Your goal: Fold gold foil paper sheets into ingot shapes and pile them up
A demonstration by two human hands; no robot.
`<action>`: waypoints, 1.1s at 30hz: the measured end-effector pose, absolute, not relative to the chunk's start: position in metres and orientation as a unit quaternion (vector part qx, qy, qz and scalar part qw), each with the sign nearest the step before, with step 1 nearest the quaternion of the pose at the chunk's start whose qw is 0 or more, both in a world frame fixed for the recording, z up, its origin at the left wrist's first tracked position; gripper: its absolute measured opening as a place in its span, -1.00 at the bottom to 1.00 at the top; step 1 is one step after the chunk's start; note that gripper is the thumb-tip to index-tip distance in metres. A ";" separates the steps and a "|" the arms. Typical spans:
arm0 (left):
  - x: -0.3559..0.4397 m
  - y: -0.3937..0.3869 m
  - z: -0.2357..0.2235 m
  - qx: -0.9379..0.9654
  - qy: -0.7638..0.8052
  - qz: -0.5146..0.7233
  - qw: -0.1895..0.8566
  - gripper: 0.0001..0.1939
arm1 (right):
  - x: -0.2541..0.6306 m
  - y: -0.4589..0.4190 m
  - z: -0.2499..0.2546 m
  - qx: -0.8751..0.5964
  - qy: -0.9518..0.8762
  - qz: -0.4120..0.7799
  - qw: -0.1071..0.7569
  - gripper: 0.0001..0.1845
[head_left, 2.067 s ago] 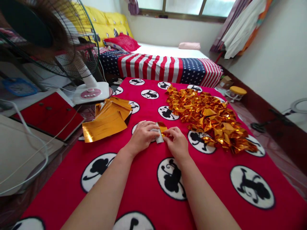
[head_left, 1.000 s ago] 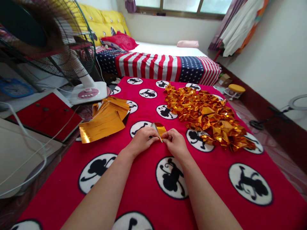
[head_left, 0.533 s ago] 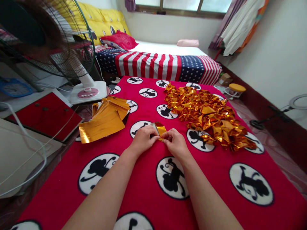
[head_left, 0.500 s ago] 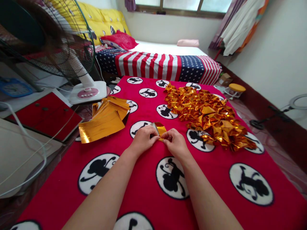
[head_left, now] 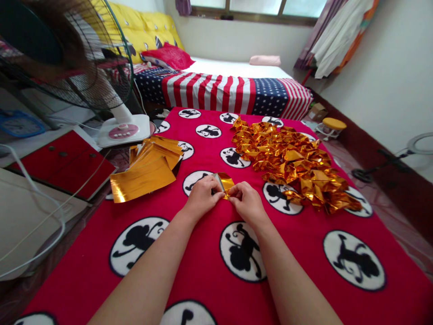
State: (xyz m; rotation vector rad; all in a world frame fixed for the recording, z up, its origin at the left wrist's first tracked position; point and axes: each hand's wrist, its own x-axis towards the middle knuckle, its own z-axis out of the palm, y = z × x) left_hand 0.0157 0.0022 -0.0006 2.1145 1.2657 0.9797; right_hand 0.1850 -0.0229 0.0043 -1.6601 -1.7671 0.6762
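Observation:
A small sheet of gold foil paper (head_left: 226,181), partly folded, is pinched between both hands just above the red cloth. My left hand (head_left: 204,195) grips its left side with thumb and fingers together. On the right side, my right hand (head_left: 247,201) pinches its near edge, the fingertips close to those of the left. A grey-silver underside shows at the sheet's left. Flat gold foil sheets (head_left: 145,176) lie in a loose stack to the left. Off to the right sits a large cluster of folded gold foil pieces (head_left: 291,158).
The red cloth (head_left: 203,275) with monkey pictures covers the table. At the left stands a fan (head_left: 125,128) beside a red panel (head_left: 64,160). Beyond the table is a bed (head_left: 216,90); a yellow-topped stool (head_left: 334,124) stands at the right.
The hands stay in nearly the same place, still pinching the foil paper. The fingertips and the foil's near edge have shifted only very slightly.

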 end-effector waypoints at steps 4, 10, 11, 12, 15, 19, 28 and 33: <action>0.016 0.003 0.000 0.774 0.469 0.355 0.234 -0.86 | 0.184 -0.024 0.006 -0.631 -0.669 0.252 0.300 -0.84; 0.016 0.002 -0.002 0.772 0.472 0.351 0.242 -0.89 | 0.183 -0.024 0.005 -0.634 -0.671 0.252 0.290 -0.85; 0.017 0.002 -0.003 0.773 0.471 0.349 0.243 -0.89 | 0.183 -0.024 0.005 -0.632 -0.672 0.251 0.291 -0.84; 0.017 0.002 -0.004 0.774 0.470 0.347 0.243 -0.89 | 0.183 -0.024 0.004 -0.630 -0.674 0.250 0.293 -0.84; 0.018 0.003 -0.005 0.773 0.472 0.348 0.240 -0.88 | 0.183 -0.025 0.004 -0.627 -0.678 0.243 0.297 -0.86; 0.018 0.003 -0.003 0.769 0.476 0.349 0.247 -0.89 | 0.179 -0.027 0.007 -0.639 -0.678 0.224 0.287 -0.94; 0.017 0.003 0.001 0.772 0.474 0.342 0.252 -0.88 | 0.173 -0.029 0.007 -0.661 -0.675 0.190 0.266 -0.94; 0.016 0.004 0.003 0.778 0.467 0.327 0.263 -0.79 | 0.177 -0.027 0.004 -0.655 -0.674 0.208 0.270 -0.85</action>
